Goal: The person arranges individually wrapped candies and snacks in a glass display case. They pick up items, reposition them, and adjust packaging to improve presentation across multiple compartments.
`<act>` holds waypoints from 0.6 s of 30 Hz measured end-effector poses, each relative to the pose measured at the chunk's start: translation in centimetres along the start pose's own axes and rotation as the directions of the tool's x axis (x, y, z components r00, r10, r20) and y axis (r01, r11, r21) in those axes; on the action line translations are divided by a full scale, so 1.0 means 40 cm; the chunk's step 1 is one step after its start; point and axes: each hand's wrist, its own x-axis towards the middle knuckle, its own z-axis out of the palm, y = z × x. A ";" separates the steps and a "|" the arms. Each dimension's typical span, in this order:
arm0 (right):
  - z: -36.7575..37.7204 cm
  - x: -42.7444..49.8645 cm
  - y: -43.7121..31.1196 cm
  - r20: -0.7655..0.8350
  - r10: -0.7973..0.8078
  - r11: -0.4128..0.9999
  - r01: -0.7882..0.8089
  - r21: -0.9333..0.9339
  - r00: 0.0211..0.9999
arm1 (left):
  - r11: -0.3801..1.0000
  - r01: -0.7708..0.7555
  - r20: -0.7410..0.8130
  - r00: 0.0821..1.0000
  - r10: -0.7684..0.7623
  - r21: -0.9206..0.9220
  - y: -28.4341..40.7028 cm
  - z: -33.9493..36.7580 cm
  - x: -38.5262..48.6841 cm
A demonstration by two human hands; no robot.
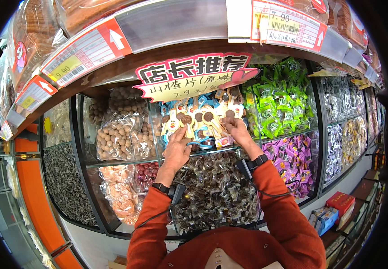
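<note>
Lollipop-shaped packs with round brown sweets (199, 117) fill a glass-fronted shelf bin before me. On the left side of this bin, my left hand (178, 148) rests its fingers on the packs; whether it grips one is unclear. At the bin's right side, my right hand (237, 130) has its bent fingertips at a cream-coloured pack, and its grip is partly hidden. A small pink packet (224, 142) lies between the hands near the glass edge. Both wrists wear black straps with small devices and cables.
Bagged round brown balls (115, 139) lie left of the bin, green-wrapped sweets (278, 104) right. Below are dark wrapped sweets (217, 191) and purple-wrapped sweets (289, 161). A handwritten sign (194, 77) hangs under the upper shelf edge (180, 23). Red and blue boxes (340, 205) stand lower right.
</note>
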 end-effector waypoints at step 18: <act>-0.072 0.396 -0.061 -0.033 -0.273 0.499 0.112 -0.859 0.962 | 0.974 0.228 -0.420 0.882 -0.213 -0.013 -0.002 0.041 0.037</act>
